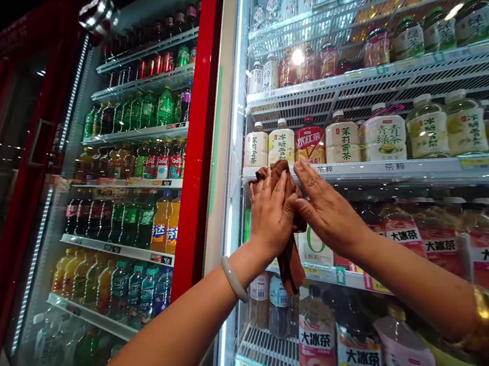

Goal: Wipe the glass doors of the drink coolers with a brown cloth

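My left hand [271, 213], with a pale bangle on the wrist, presses a crumpled brown cloth [291, 260] against the glass door [360, 188] of a lit drinks fridge. Its fingers point upward over the cloth, and a loose end hangs below. Close beside it, my right hand [328, 208] lies stretched out flat at the glass, fingers together and pointing up and left. Its thumb side meets the left hand and the cloth's edge. A gold bracelet [483, 313] circles the right wrist. My palms are hidden.
Behind the glass, shelves [364, 168] carry rows of bottled teas [429, 131]. A red-framed fridge [201, 130] with soda bottles [166, 107] stands to the left, with a shiny round metal object [96, 12] at its upper left. Further left is a dark red door frame [17, 179].
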`<state>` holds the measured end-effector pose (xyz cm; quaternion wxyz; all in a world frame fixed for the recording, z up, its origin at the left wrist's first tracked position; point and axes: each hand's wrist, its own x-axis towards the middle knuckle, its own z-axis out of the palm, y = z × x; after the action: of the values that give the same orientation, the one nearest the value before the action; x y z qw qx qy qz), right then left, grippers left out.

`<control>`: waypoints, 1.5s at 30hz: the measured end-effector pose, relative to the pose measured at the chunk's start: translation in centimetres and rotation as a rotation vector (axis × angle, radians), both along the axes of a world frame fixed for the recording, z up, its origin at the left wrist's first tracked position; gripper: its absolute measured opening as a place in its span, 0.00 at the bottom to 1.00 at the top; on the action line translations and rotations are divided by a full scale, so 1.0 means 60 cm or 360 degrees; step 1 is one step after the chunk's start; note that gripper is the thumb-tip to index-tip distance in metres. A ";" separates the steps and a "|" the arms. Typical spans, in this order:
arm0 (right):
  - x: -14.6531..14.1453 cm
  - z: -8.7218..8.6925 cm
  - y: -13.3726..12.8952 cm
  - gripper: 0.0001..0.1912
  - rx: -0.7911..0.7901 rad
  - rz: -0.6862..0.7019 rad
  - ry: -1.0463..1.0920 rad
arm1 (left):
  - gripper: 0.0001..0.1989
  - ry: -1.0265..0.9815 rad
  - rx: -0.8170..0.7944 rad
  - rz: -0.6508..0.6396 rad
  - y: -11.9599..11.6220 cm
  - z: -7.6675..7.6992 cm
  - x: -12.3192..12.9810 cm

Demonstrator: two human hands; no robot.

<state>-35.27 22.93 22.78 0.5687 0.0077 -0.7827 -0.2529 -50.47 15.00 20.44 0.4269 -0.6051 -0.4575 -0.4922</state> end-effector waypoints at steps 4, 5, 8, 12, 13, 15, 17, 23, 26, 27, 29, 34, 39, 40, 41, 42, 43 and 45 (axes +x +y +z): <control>-0.058 0.001 -0.031 0.41 -0.0184 0.0154 -0.0017 | 0.31 -0.0282 -0.0074 -0.0632 -0.004 0.016 0.020; -0.070 0.000 -0.034 0.42 -0.0215 0.0126 0.0031 | 0.31 -0.0366 -0.0091 -0.0774 -0.008 0.020 0.025; -0.088 -0.011 -0.036 0.43 -0.0138 -0.0016 0.0134 | 0.31 -0.0513 -0.0180 -0.1032 -0.024 0.023 0.037; -0.057 -0.026 -0.026 0.39 0.0134 -0.0216 0.0147 | 0.31 -0.0462 -0.0198 -0.1142 -0.042 0.015 0.021; -0.043 -0.025 -0.024 0.35 0.0194 -0.0260 0.0141 | 0.31 -0.0417 -0.0164 -0.1089 -0.045 0.015 0.015; -0.015 -0.013 -0.019 0.28 0.0326 -0.0344 0.0133 | 0.29 -0.0327 -0.0050 -0.0865 -0.048 0.017 0.005; 0.002 0.011 -0.014 0.23 0.0413 -0.0410 0.0174 | 0.28 -0.0228 0.0098 -0.0596 -0.048 0.027 0.005; -0.035 0.069 -0.018 0.23 0.0331 -0.0385 0.0301 | 0.29 -0.0075 0.0497 -0.0189 -0.010 0.077 0.035; -0.033 0.054 -0.019 0.27 0.0427 -0.0329 0.0163 | 0.30 -0.0247 0.0635 -0.0193 0.007 0.081 0.037; -0.022 0.047 -0.016 0.26 0.0464 -0.0317 0.0111 | 0.31 -0.0255 0.0635 -0.0228 0.010 0.078 0.036; 0.008 0.038 -0.006 0.22 0.0525 -0.0305 0.0035 | 0.32 -0.0228 0.0607 -0.0352 0.013 0.070 0.033; 0.044 0.066 0.012 0.17 0.0481 -0.0339 0.0102 | 0.34 -0.0130 0.0480 -0.0419 0.028 0.072 0.038; 0.018 0.069 0.001 0.17 0.0345 -0.0374 0.0277 | 0.37 -0.0051 0.0247 -0.0240 0.051 0.078 0.047; 0.023 0.063 0.002 0.16 0.0384 -0.0365 0.0225 | 0.36 -0.0038 0.0251 -0.0222 0.053 0.075 0.048; 0.033 0.057 0.005 0.16 0.0439 -0.0348 0.0151 | 0.36 -0.0018 0.0256 -0.0205 0.054 0.072 0.048; 0.047 0.052 0.011 0.15 0.0492 -0.0329 0.0084 | 0.35 0.0001 0.0255 -0.0181 0.054 0.069 0.048; 0.064 0.050 0.018 0.15 0.0526 -0.0311 0.0036 | 0.34 0.0016 0.0246 -0.0146 0.055 0.067 0.049; 0.094 0.053 0.033 0.15 0.0500 -0.0292 0.0044 | 0.31 0.0028 0.0211 -0.0047 0.056 0.065 0.051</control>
<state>-29.65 24.89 25.97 0.5457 0.0215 -0.7231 -0.4230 -47.39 18.39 24.33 0.4627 -0.5865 -0.4112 -0.5223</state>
